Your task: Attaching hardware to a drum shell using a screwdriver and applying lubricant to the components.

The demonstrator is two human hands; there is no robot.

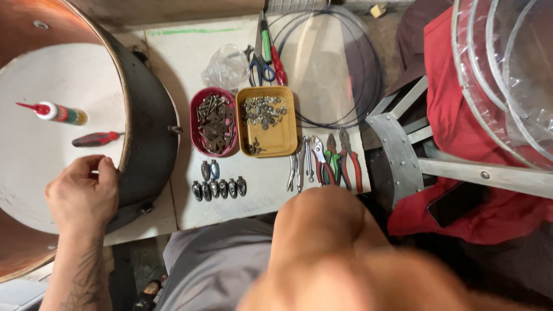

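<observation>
My left hand (83,193) grips the rim of a large drum shell (152,138) lying on its side, fingers curled over the edge. Inside the shell lie a glue tube with a red nozzle (57,113) and a red-handled screwdriver (97,139). My right hand (322,230) is a blurred shape close to the camera, low in the middle; whether it holds anything cannot be told. It hangs over the near edge of the white board (190,63).
A red tray of screws and plates (214,122), a yellow tray of small metal parts (266,121), a row of metal lugs (219,188), pliers and wrenches (325,164), scissors (262,66), a plastic bag (226,68), wire hoops (345,69), red cloth (461,132), clear hoops (507,75).
</observation>
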